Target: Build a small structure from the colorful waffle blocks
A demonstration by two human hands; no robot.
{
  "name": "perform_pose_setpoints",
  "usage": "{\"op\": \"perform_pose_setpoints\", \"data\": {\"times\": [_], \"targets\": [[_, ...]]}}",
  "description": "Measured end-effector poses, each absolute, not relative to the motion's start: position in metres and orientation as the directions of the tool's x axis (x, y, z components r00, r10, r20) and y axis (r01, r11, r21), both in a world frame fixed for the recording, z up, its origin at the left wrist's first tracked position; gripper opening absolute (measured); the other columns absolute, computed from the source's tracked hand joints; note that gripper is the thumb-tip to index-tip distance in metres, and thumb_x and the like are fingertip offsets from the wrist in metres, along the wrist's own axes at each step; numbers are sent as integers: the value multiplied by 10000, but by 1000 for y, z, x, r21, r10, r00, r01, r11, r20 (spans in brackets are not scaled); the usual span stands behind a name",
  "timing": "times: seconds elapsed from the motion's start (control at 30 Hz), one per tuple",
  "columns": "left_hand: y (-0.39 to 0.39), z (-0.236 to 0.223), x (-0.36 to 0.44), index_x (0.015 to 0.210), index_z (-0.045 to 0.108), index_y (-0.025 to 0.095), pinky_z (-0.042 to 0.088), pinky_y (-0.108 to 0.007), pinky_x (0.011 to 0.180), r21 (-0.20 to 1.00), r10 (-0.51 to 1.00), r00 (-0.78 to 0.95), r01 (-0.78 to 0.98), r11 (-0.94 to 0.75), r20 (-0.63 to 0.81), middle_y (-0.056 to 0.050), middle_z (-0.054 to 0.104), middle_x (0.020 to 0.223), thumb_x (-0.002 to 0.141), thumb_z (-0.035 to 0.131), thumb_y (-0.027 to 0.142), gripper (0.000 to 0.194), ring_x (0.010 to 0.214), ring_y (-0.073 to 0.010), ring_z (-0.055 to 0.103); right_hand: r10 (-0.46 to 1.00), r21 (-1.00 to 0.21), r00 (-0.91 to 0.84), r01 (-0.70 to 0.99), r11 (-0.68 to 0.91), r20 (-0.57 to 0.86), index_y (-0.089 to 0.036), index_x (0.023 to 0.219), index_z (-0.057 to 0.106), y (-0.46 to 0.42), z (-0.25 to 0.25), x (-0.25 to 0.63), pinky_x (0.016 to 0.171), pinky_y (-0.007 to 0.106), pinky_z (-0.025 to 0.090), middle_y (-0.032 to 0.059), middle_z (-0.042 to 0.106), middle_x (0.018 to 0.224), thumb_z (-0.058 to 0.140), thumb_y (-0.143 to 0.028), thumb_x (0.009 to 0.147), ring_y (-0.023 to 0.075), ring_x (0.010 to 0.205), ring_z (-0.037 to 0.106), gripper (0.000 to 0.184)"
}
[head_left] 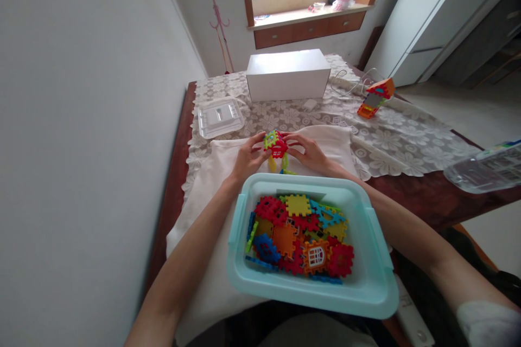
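Beyond a light-blue tub (376, 260), my left hand (249, 160) and my right hand (310, 153) hold a small structure of interlocking plastic tiles (277, 147) between them. It has a green face and a red face, with yellow and green pieces hanging below it. The left fingers and thumb close on its left side, while the right fingers press its right side. Toothed building tiles (285, 239) in red, orange, yellow and blue lie heaped in the tub, nearest my forearms. Part of the structure's underside is hidden behind the tub rim.
A white box (288, 84) stands at the table's back, with a clear plastic lid (221, 117) to its left. At right are another built tile structure (375, 98) and a clear plastic container (484, 168). A white cloth (199, 217) covers the table's front; a wall (89, 119) borders the left.
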State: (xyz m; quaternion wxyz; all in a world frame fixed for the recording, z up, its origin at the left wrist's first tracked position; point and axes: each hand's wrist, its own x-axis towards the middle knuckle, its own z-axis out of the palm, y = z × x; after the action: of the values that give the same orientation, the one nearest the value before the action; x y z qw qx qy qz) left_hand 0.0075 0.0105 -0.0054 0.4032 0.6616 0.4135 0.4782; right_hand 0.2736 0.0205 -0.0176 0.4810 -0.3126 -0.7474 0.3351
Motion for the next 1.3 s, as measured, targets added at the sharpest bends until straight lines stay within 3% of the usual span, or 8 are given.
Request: {"op": "perform_pose_setpoints", "data": {"times": [0.2, 0.43, 0.57, 0.63, 0.8, 0.87, 1.0, 1.3], "targets": [[11, -8, 7, 1566, 707, 229, 604, -537, 1186, 914, 914, 248, 173, -367, 321, -189, 699, 1612, 886, 944, 536, 783, 1459, -402, 691, 781, -783, -358, 181, 595, 511, -322, 1319, 782, 17, -14, 275, 1093, 542, 714, 100, 791, 1509, 742, -504, 1082, 300, 1326, 786, 302], [9, -13, 8, 1686, 589, 276, 529, -593, 1278, 852, 853, 363, 226, -472, 376, -183, 628, 1689, 694, 1086, 411, 1117, 1504, -429, 647, 797, -796, -340, 186, 577, 499, -318, 1330, 769, 22, -17, 275, 1076, 537, 716, 96, 816, 1444, 773, -519, 1052, 293, 1246, 806, 343], [7, -11, 10, 1656, 620, 306, 615, -552, 1179, 853, 863, 346, 242, -462, 369, -169, 616, 1709, 695, 1059, 339, 1057, 1507, -423, 647, 784, -781, -357, 195, 594, 507, -319, 1298, 781, 21, -16, 277, 1075, 544, 716, 93, 803, 1469, 740, -484, 1077, 306, 1289, 793, 279], [7, -10, 10, 1639, 642, 310, 659, -508, 1101, 871, 876, 328, 227, -435, 352, -171, 601, 1727, 690, 1053, 320, 1035, 1507, -423, 648, 782, -779, -371, 199, 595, 502, -339, 1373, 760, 17, -14, 278, 1118, 560, 700, 88, 796, 1480, 756, -464, 1069, 309, 1298, 789, 329], [6, -8, 11, 1641, 637, 284, 707, -423, 946, 902, 894, 308, 182, -391, 326, -197, 586, 1738, 718, 1021, 307, 1000, 1346, -374, 758, 747, -738, -462, 249, 627, 478, -394, 1649, 595, -1, -5, 276, 1363, 661, 501, 88, 602, 1743, 918, -428, 942, 370, 1589, 609, 779], [4, -7, 12, 1650, 623, 262, 714, -417, 943, 912, 899, 312, 173, -372, 307, -197, 666, 1652, 758, 985, 296, 963, 1278, -348, 792, 727, -721, -493, 254, 645, 477, -399, 1692, 563, -5, -2, 273, 1395, 656, 464, 80, 575, 1771, 919, -445, 944, 373, 1633, 568, 830], [2, -4, 12, 1667, 602, 236, 716, -445, 1005, 925, 896, 344, 154, -347, 279, -179, 753, 1528, 798, 910, 254, 923, 1264, -336, 808, 714, -709, -487, 240, 663, 503, -411, 1692, 571, -5, -1, 269, 1368, 644, 505, 64, 637, 1718, 867, -436, 987, 363, 1577, 629, 765], [6, -6, 9, 1728, 561, 216, 683, -470, 1113, 952, 893, 381, 89, -292, 238, -141, 783, 1504, 782, 762, 166, 969, 1238, -323, 826, 695, -692, -556, 271, 669, 455, -289, 1704, 566, 1, 3, 270, 1350, 558, 532, 78, 666, 1697, 698, -109, 918, 338, 1529, 677, 817]]}}
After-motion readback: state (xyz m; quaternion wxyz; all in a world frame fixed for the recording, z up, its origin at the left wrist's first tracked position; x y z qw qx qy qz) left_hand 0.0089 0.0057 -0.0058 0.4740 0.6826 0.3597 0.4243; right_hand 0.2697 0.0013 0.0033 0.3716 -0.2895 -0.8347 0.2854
